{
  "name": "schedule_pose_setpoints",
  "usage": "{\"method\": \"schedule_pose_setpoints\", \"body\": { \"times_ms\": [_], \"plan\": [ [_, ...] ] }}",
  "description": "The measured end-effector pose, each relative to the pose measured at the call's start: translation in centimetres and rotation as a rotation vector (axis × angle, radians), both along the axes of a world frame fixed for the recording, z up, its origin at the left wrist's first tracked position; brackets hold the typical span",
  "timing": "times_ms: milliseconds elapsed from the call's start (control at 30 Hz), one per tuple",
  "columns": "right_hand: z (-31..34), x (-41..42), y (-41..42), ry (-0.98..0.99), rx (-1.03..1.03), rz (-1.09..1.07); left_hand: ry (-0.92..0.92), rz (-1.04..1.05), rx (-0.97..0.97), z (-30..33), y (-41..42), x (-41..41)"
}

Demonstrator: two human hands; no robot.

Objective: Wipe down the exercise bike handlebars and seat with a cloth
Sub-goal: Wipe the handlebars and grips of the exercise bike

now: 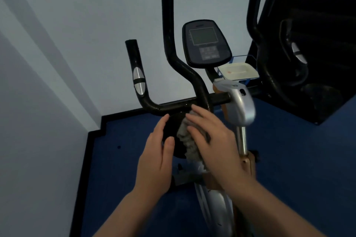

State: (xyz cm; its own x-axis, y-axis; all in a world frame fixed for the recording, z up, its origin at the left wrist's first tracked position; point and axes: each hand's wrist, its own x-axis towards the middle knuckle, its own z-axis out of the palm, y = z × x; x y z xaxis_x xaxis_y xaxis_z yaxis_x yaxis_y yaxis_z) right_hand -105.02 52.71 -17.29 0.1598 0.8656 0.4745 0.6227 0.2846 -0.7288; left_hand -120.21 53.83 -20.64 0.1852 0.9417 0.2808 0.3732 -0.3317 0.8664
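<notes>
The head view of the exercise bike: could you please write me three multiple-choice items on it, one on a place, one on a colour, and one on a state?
1. Where does the cloth lie?
A. over the console
B. on the black seat, under the right hand
C. on the floor

2. What colour is the floor?
A. blue
B. red
C. white

3. How is the left hand set?
A. clenched round a handlebar
B. fingers straight, resting against the seat's left edge
C. pinching the cloth

Answers:
1 B: the right hand presses the grey cloth onto the seat, below the handlebar.
2 A: the floor round the bike shows blue.
3 B: its fingers lie straight along the seat's side and hold nothing.
</notes>
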Motion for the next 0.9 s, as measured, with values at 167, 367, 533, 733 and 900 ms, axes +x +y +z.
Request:
{"method": "schedule_pose_setpoints", "body": {
  "times_ms": [167,367,533,733,900],
  "plan": [
    [1.6,0.5,2.6,-0.074,-0.011,0.024,0.025,0.013,0.021,-0.2,0.2,0.0],
    [1.4,0.1,2.2,-0.016,-0.044,0.033,-0.027,0.037,0.024,-0.4,0.0,0.4],
    [1.0,0.4,1.5,-0.105,0.0,-0.02,0.036,0.032,0.017,-0.3,0.2,0.0],
    [3.6,0.2,4.5,-0.095,-0.255,0.107,-0.028,0.051,0.013,-0.4,0.0,0.5],
    [0.4,-0.4,0.6,-0.301,-0.101,-0.054,0.012,0.03,0.01,-0.2,0.0,0.2]
  ]
}}
